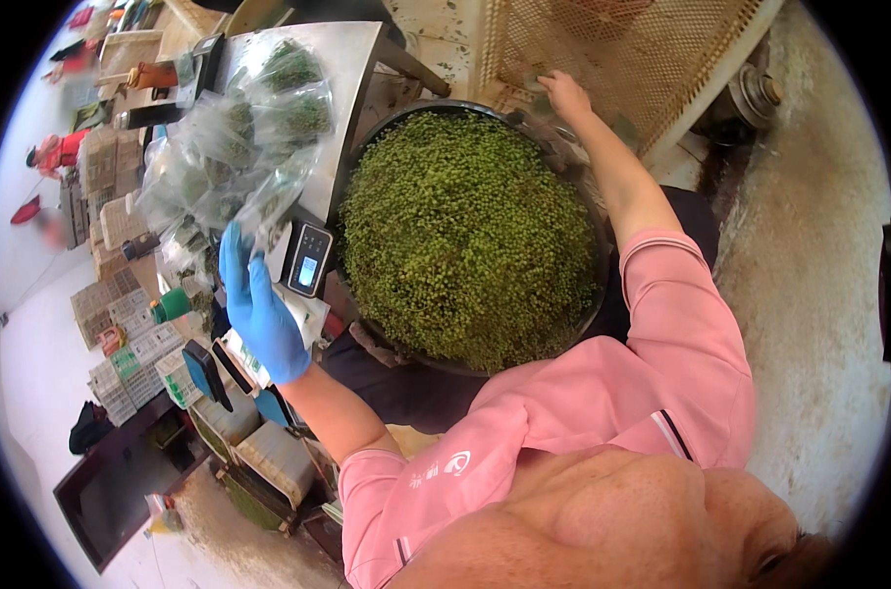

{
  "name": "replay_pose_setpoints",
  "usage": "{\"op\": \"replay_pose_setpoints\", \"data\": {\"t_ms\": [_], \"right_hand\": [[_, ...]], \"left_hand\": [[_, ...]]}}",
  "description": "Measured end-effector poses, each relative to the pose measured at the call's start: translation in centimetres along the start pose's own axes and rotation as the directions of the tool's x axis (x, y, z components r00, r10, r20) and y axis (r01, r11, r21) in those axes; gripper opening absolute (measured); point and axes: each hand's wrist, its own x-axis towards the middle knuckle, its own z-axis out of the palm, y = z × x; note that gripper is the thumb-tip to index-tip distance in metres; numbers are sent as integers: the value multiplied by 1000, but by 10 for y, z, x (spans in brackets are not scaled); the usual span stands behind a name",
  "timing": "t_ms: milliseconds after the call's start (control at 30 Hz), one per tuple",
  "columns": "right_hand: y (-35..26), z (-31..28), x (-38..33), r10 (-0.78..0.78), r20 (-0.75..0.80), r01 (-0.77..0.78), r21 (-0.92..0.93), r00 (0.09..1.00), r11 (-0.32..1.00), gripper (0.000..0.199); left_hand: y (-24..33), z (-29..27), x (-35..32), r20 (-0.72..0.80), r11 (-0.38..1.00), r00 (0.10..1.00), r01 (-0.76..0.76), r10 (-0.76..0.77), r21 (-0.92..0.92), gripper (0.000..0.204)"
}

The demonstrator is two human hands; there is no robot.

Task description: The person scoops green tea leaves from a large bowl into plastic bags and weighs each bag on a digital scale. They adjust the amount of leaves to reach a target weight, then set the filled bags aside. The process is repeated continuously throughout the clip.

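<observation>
My left hand (269, 329), in a blue glove, is raised beside a small digital scale (308, 260) with a lit screen. Its fingers stretch out straight, and their tips meet the edge of a clear plastic bag (281, 201); no firm grip shows. A wide, dark round tub (602, 280) in front of my lap is heaped with small green sprouts (465, 236). My bare right hand (566, 96) reaches past the tub's far right rim, over a woven basket. Its fingers are drawn together near a small dark-green bit, too small to name.
Several clear bags of greens (293, 108) crowd the metal table (352, 59) at the left. The large tan woven basket (602, 39) stands beyond the tub. Stacked crates (151, 344) line the far left. A metal pot-like object (750, 98) sits on the floor at the right.
</observation>
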Motion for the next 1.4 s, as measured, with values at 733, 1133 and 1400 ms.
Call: {"op": "replay_pose_setpoints", "data": {"t_ms": [733,1133,1400], "right_hand": [[-186,-263,-89,-88,-529,402,515,844,757,21],[-201,-235,-125,-493,-605,635,27,625,772,15],[-196,-225,-124,-555,-556,664,-6,619,747,16]], "left_hand": [[-122,-71,7,-420,980,892,-197,166,-32,43],[-161,-38,-120,-389,968,890,186,-239,-167,42],[-157,-40,-139,-384,980,903,151,-190,-131,47]]}}
